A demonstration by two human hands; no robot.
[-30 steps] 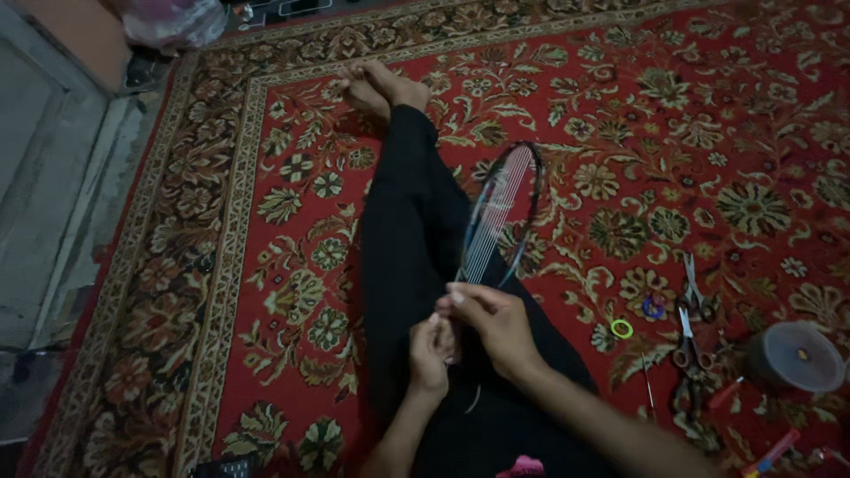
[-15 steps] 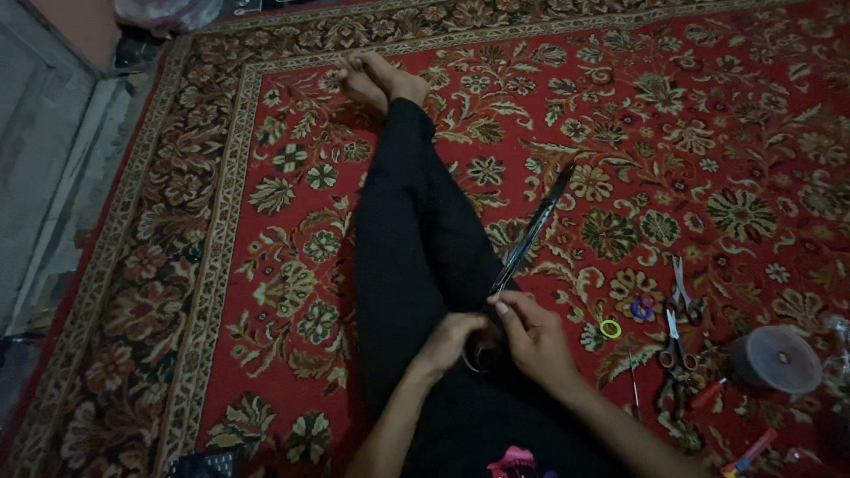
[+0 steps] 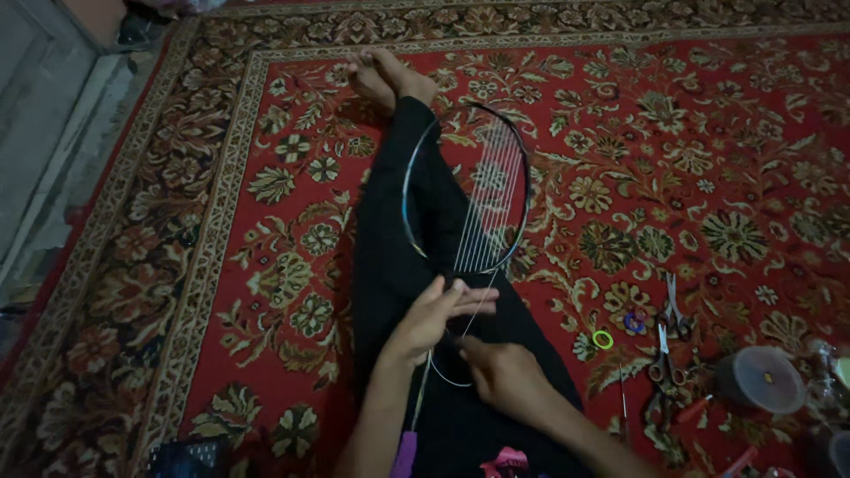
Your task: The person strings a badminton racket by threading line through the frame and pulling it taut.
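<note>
The dark oval-framed badminton racket [image 3: 465, 190], partly strung in white, lies on the outstretched black-trousered legs [image 3: 398, 257]. The left hand [image 3: 431, 314], fingers extended, steadies the loose white string [image 3: 474, 319] below the frame; the right hand [image 3: 500, 372] pinches it nearer the body. Judgement: slack could kink or slip free.
</note>
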